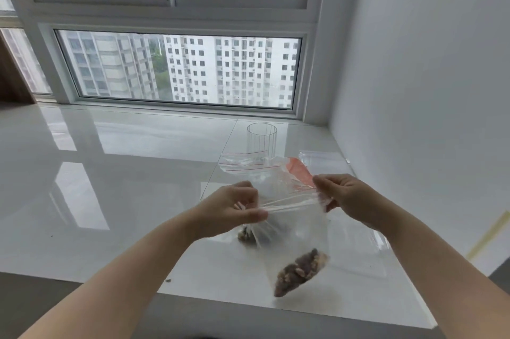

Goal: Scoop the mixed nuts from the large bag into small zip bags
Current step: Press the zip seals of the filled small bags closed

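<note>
A small clear zip bag (292,231) hangs in the air between my hands, tilted, with a clump of mixed nuts (299,272) in its lower corner. My left hand (231,210) pinches the left end of its zip strip. My right hand (343,196) pinches the right end. Behind the held bag, a second clump of nuts (246,234) lies in plastic on the white sill (124,200); I cannot tell which bag holds it. More clear zip bags with red lines (242,163) lie further back, one with an orange patch (300,171).
A clear ribbed plastic cup (261,138) stands upright behind the bags. The window (179,68) runs along the back and a white wall (414,90) closes the right side. The sill's front edge (276,308) drops off below my arms. Crumbs (167,280) lie near that edge.
</note>
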